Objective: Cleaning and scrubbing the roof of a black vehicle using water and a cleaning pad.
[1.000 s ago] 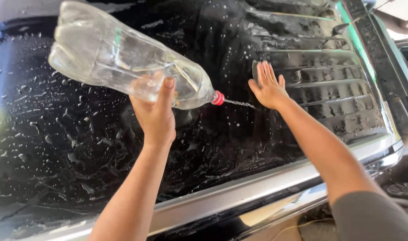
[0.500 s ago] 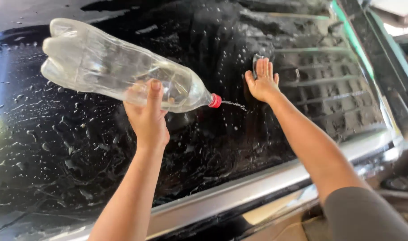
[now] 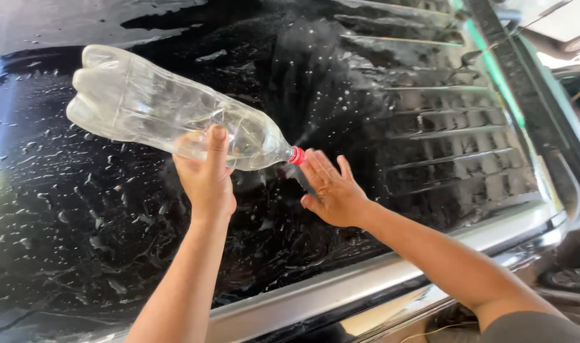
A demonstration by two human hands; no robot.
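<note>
Right hand (image 3: 333, 190) nearer bottle (image 3: 175, 111), fingers (image 3: 321, 166) spread.

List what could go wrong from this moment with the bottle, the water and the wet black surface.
1. The left hand grips the clear plastic bottle from below only; wet and tilted, it could slip and knock the black surface.
2. The right hand presses flat on the wet surface just beyond the red cap; it may slide.
3. Water sprays past the hand toward the slatted grille, possibly wetting more than intended.

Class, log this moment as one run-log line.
left hand: grips clear bottle | right hand: flat on wet black car surface | red cap: beside fingers
</note>
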